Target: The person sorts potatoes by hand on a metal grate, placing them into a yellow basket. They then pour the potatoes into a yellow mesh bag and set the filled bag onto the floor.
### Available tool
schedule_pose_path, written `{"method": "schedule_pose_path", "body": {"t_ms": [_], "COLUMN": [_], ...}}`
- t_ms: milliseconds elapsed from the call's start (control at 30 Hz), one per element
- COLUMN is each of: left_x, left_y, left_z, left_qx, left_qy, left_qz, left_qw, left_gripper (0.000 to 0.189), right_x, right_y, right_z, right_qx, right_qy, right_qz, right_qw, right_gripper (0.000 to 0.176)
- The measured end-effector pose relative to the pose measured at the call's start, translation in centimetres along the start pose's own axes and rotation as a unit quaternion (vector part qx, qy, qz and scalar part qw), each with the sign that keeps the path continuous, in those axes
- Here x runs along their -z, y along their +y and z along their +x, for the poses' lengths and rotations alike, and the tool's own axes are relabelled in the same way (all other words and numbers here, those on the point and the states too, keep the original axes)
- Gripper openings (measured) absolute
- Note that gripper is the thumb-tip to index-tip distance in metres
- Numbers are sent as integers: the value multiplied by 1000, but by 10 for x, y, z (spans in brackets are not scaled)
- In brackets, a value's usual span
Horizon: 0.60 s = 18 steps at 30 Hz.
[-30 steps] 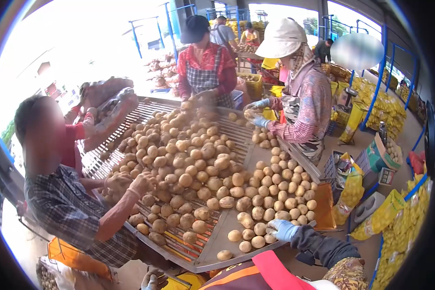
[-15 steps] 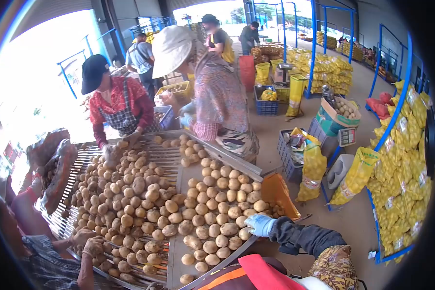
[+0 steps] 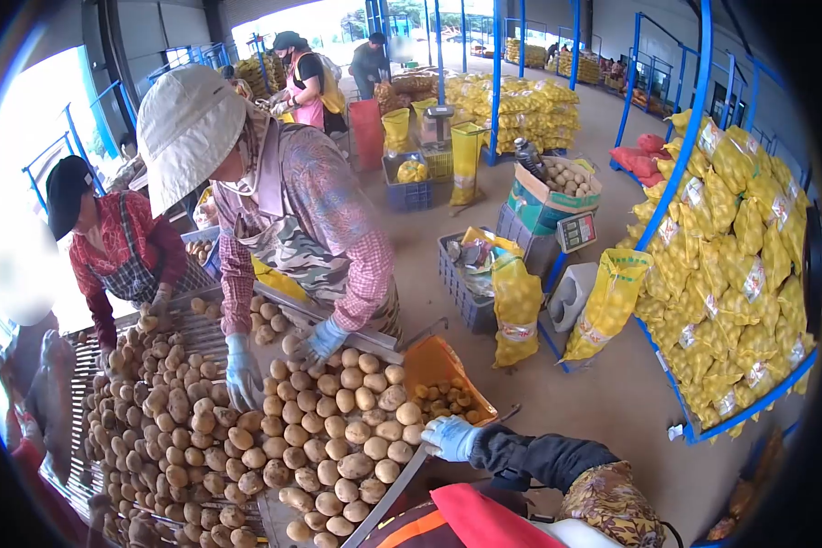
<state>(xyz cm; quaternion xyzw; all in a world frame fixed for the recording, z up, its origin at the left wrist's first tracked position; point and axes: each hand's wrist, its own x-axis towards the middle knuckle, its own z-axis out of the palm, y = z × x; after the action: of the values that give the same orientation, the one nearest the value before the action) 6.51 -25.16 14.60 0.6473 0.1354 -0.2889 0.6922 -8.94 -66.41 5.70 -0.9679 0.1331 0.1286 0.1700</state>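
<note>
One gloved right hand (image 3: 449,437) of the wearer is seen, laid at the near edge of the counter (image 3: 388,498), just beside the potatoes (image 3: 338,429). The left hand is not seen. The grip of the right hand is bent loosely over the rim; whether a potato is enclosed cannot be told.

The potatoes are far too many to be counted: the slatted counter is covered by them from the near rim to the far side. They are shown as rounded, pale brown and dull-skinned, mostly of similar size, and they lie touching one another in a single crowded layer. A smaller handful is gathered in one orange chute (image 3: 429,361) at the counter's corner, near the gloved hand.

Two co-workers are seen clearly at the counter: one in a pale hat (image 3: 187,128), with two light blue gloves (image 3: 242,370) set among the potatoes, and one in a dark cap (image 3: 67,187).

On the floor, two filled yellow sacks (image 3: 517,306) are stood beside one blue crate (image 3: 466,292). One cardboard box (image 3: 557,187) of potatoes is placed behind them. Many yellow net bags (image 3: 740,265) are stacked at the right.
</note>
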Motion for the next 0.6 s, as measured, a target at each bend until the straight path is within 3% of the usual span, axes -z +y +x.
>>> {"method": "schedule_pose_path", "body": {"t_ms": [133,167,233,300,467,600], "left_x": [-13,14,-4,24,30,42], "left_y": [-5,-22,-11,-40,-49,-59], "left_z": [-8,2,-26,-35,-86,-112], "left_qx": [20,29,15,7,19,48], "left_qy": [30,-6,38,76,171,221], "left_qz": [27,46,25,27,2,-14], "left_qw": [999,999,999,997,985,974], "left_gripper": [34,35,36,43,38,36], "right_x": [-9,-18,-27,-19,-17,-16], "right_y": [1,4,-3,-21,-69,-110], "right_z": [-3,4,17,33,65,87], "right_qx": [39,85,168,249,357,452], "right_qy": [35,69,125,220,149,37], "right_qz": [9,13,26,62,94,-9], "right_qw": [999,994,977,941,917,891], "right_gripper": [34,34,32,30,40,54]}}
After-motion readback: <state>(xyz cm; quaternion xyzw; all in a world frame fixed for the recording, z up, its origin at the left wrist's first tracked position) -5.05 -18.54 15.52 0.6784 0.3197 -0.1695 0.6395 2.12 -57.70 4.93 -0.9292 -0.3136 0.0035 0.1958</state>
